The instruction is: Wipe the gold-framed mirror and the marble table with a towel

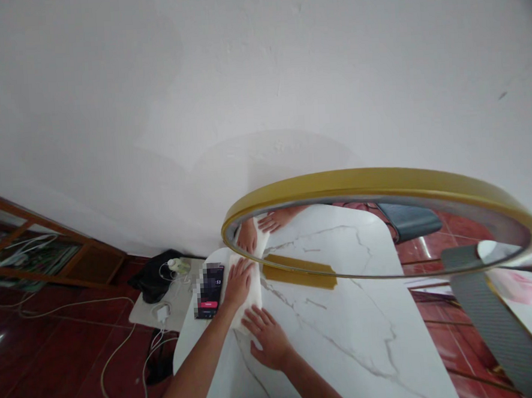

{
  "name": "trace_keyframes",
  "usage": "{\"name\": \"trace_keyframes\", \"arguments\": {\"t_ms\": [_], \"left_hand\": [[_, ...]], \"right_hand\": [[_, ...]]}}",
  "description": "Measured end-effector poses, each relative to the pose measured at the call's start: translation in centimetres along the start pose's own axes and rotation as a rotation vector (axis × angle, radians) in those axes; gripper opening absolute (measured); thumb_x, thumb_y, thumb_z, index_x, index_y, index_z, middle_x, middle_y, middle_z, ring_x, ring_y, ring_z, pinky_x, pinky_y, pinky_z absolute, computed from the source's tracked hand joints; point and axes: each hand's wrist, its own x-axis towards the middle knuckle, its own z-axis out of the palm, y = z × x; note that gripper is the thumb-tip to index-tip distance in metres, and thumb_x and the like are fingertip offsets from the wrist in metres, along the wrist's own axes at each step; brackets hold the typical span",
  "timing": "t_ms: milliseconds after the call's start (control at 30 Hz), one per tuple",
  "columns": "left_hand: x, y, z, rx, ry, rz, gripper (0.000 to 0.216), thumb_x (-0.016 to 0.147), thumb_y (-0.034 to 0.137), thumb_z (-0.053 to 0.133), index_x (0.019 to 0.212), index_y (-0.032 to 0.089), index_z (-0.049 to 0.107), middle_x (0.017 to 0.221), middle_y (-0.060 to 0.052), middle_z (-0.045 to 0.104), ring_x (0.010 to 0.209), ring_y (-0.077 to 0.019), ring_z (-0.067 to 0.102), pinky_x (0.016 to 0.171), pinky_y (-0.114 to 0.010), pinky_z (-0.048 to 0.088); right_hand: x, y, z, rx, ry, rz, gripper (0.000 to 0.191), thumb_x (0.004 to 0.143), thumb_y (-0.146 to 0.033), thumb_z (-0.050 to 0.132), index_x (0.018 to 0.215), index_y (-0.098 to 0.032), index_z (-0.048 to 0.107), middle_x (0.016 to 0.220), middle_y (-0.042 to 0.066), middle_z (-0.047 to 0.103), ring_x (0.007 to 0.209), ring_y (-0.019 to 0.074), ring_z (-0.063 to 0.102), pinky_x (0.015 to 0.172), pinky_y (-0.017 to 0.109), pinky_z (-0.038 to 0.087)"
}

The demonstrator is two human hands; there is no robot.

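Note:
A folded white cloth [254, 294] lies lengthwise on the white marble-patterned table [345, 314]. My left hand [237, 283] rests flat on its far part, palm down, fingers stretched out. Nearer to me, my right hand [268, 338] is spread with its fingertips on the cloth's right edge and near end. Neither hand grips anything. Just left of the cloth lies a phone [210, 292] with its screen lit and partly blurred out. Right of the cloth stands a round mirror with a gold frame [359, 178] on a gold base [300, 272]; both hands are reflected in it.
A white wall [259, 91] rises behind the table. On the left, a low stand [140, 312] holds a black bag [156, 276], a small bottle [179, 265] and a charger [162, 313] with cables. A wooden shelf [94, 266] stands far left; a grey chair [490, 323] stands right.

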Motion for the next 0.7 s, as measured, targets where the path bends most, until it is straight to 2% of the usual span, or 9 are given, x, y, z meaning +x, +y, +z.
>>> {"name": "trace_keyframes", "arguments": {"t_ms": [133, 267, 400, 467, 567, 700], "left_hand": [[-3.0, 1.8, 0.5, 0.007, 0.039, -0.061, 0.05, 0.087, 0.011, 0.033, 0.134, 0.026, 0.04, 0.142, -0.003, 0.039, 0.135, -0.02, 0.025, 0.109, -0.045, 0.024], [-7.4, 4.1, 1.1, 0.024, 0.055, -0.138, 0.048, 0.089, 0.018, 0.033, 0.136, 0.029, 0.037, 0.14, -0.003, 0.042, 0.131, -0.0209, 0.032, 0.104, -0.043, 0.03], [-12.1, 5.9, 1.1, -0.026, -0.009, -0.105, 0.047, 0.091, 0.029, 0.037, 0.138, 0.029, 0.034, 0.133, -0.005, 0.047, 0.121, -0.0224, 0.042, 0.1, -0.041, 0.035], [-14.3, 6.5, 1.1, -0.071, -0.054, -0.098, 0.045, 0.091, 0.03, 0.037, 0.136, 0.03, 0.036, 0.126, -0.004, 0.051, 0.114, -0.0207, 0.046, 0.098, -0.039, 0.038], [-17.0, 6.9, 1.5, -0.134, -0.101, -0.1, 0.038, 0.091, 0.032, 0.037, 0.128, 0.03, 0.045, 0.118, -0.004, 0.054, 0.109, -0.0193, 0.049, 0.096, -0.035, 0.041], [-19.2, 6.5, 2.1, -0.142, -0.113, -0.109, 0.033, 0.091, 0.035, 0.037, 0.12, 0.028, 0.05, 0.116, -0.005, 0.055, 0.109, -0.0206, 0.049, 0.096, -0.037, 0.042]], "right_hand": [[-2.9, 0.2, 0.2, 0.017, -0.027, -0.014, 0.057, 0.081, -0.028, 0.042, 0.138, -0.03, 0.034, 0.148, -0.003, 0.026, 0.138, 0.0185, 0.009, 0.113, 0.042, 0.007], [-7.7, 1.1, 0.5, 0.044, -0.052, -0.025, 0.05, 0.083, -0.028, 0.04, 0.133, -0.033, 0.04, 0.145, -0.005, 0.032, 0.138, 0.0188, 0.014, 0.113, 0.046, 0.008], [-13.0, 3.3, 1.0, -0.001, -0.081, 0.011, 0.043, 0.085, -0.025, 0.039, 0.127, -0.033, 0.046, 0.142, -0.003, 0.037, 0.137, 0.0201, 0.017, 0.112, 0.05, 0.012], [-15.1, 4.5, 1.0, -0.041, -0.03, 0.079, 0.042, 0.089, -0.025, 0.035, 0.128, -0.033, 0.045, 0.141, -0.002, 0.039, 0.137, 0.0197, 0.018, 0.111, 0.051, 0.013], [-16.6, 5.6, 0.9, -0.086, 0.053, 0.146, 0.043, 0.092, -0.026, 0.031, 0.133, -0.033, 0.041, 0.139, 0.001, 0.042, 0.136, 0.019, 0.02, 0.111, 0.051, 0.014], [-15.4, 4.8, 1.0, -0.117, 0.091, 0.126, 0.041, 0.09, -0.028, 0.035, 0.13, -0.03, 0.045, 0.135, 0.001, 0.047, 0.136, 0.0207, 0.02, 0.113, 0.05, 0.011]]}}
